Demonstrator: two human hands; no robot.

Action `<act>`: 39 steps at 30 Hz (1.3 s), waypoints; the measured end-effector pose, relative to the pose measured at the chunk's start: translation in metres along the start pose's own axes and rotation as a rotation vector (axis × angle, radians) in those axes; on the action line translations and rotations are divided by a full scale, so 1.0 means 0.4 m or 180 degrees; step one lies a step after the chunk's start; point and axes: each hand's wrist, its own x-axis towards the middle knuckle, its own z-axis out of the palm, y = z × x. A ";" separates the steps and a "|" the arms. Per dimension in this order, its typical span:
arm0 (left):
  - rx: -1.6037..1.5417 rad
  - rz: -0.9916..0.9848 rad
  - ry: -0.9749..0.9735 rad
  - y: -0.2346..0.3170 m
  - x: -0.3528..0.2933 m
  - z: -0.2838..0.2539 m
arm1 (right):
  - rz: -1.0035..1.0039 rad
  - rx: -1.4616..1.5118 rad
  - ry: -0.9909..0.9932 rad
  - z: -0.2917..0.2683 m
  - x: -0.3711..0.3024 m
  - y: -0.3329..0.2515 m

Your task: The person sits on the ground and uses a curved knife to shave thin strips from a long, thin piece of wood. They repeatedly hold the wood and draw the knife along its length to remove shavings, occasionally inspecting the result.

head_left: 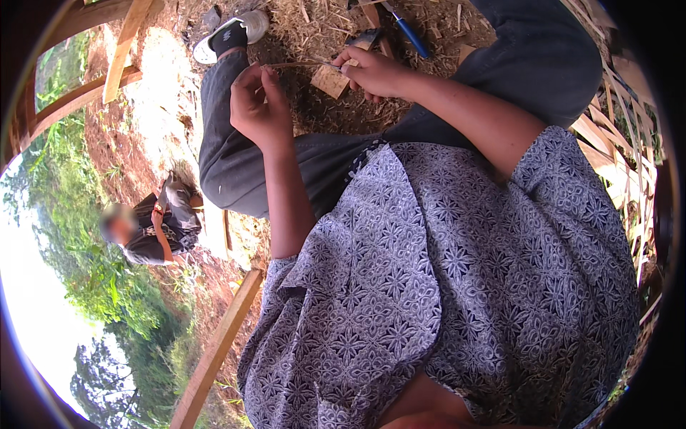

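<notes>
My left hand (261, 104) is raised, its thumb and fingers pinched on one end of a thin, light brown strip (300, 64) that looks like wood or bamboo. The strip runs across to my right hand (371, 71), whose fingers are closed at its other end. A small grey, metal-looking tool (334, 66) shows at the right fingertips; most of it is hidden in the hand, so its exact kind does not show. Just below the strip, a pale wood block (330, 82) lies on the ground between my legs.
A blue-handled tool (411, 37) lies among wood shavings (314, 25) beyond my right hand. Long pale strips (614, 143) are piled at the right. A wooden beam (218, 350) slants at lower left. Another person (161, 222) sits outside at the left, near green plants.
</notes>
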 end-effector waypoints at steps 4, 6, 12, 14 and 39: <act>-0.0146 0.0133 -0.0015 -0.022 0.002 -0.002 | -0.0155 -0.0023 -0.0071 0.017 -0.027 -0.025; -0.0307 0.0171 -0.0004 -0.040 -0.002 0.001 | -0.0336 -0.0040 -0.0062 0.029 -0.058 -0.060; -0.0536 -0.0106 0.0068 -0.023 -0.019 -0.003 | -0.0695 0.0386 0.0070 0.038 -0.063 -0.063; -0.0318 -0.0108 0.0027 0.001 -0.014 -0.010 | -0.0477 0.0404 0.0264 0.020 -0.043 -0.047; -0.0120 0.0006 -0.0316 0.036 -0.010 -0.025 | -0.0331 0.0735 0.0983 -0.066 0.051 -0.026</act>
